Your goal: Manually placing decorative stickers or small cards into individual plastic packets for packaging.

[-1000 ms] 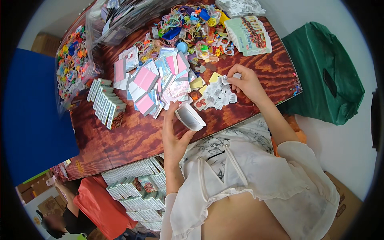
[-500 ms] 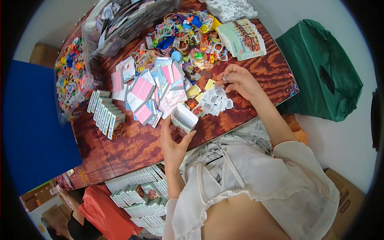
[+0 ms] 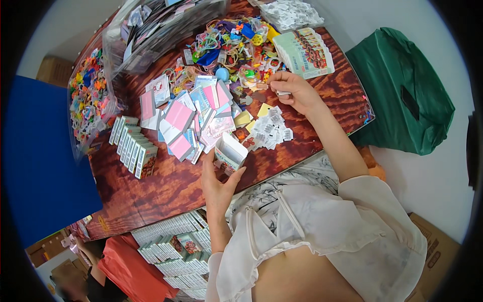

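Observation:
My left hand (image 3: 219,185) grips a small open cardboard box (image 3: 231,152) between thumb and fingers, its mouth facing up, near the table's front edge. To the right, my right hand (image 3: 296,92) is raised over the table with its fingertips pinched on a small whitish piece (image 3: 283,93), too small to name. Below that hand lies a heap of white printed paper slips (image 3: 271,130), with a few yellow pieces (image 3: 242,119) beside it. Pink, blue and white cards (image 3: 179,115) spread behind and left of the box. Beyond them sits a pile of colourful small toys and bands (image 3: 246,43).
Finished-looking small boxes (image 3: 135,147) stand in a row at left. Clear bags hold toys (image 3: 90,98), cards (image 3: 168,32) and slips (image 3: 292,12). Flat green cartons (image 3: 304,54) lie far right, near a green bag (image 3: 397,95). Stacked boxes (image 3: 176,246) and another person (image 3: 95,277) are below left.
My right hand has moved slightly away from me and left, from above the slips toward the toy pile, still pinching. My left hand and the box stay nearly in place.

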A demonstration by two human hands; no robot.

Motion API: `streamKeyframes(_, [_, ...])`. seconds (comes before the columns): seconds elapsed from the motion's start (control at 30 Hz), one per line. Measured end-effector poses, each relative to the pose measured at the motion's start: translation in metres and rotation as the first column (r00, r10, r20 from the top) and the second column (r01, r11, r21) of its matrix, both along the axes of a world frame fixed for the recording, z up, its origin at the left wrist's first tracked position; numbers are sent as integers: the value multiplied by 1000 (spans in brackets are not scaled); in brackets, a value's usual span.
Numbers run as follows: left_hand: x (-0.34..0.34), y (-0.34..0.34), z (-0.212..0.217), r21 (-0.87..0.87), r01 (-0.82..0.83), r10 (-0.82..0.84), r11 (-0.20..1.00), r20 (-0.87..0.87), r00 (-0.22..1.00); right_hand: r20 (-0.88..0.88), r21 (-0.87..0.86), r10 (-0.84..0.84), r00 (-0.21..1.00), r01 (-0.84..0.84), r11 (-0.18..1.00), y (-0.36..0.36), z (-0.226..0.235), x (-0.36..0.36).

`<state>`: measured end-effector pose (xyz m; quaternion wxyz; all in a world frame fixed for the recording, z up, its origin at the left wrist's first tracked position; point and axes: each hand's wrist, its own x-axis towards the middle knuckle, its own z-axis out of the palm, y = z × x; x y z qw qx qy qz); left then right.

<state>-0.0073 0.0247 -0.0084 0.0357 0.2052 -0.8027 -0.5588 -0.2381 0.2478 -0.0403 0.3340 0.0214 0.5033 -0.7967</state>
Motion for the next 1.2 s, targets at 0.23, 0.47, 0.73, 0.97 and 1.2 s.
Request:
streamKeyframes(0.23, [0, -1, 3, -78, 28, -28, 997, -9, 1000, -678, 582, 225, 700, 324, 746, -26, -3, 6])
streamKeyframes(0.47, [-3, -1, 6, -126, 17, -18, 992, -5, 1000, -703, 679, 343, 622, 444, 585, -24, -11, 13])
streamKeyframes(0.73, [-7, 3, 5, -194, 34, -42, 980, -37, 998, -177, 392, 87, 980, -11, 920, -9, 29, 26])
streamKeyframes(0.97, [-12, 7, 10, -311, 62, -80, 948, -44, 996, -572, 635, 556, 603, -103, 765, -36, 87, 80])
streamKeyframes(1.2, [-13, 10, 10, -312, 75, -102, 947, -70, 992, -603, 763, 792, -91, 221, 607, -71, 71, 100])
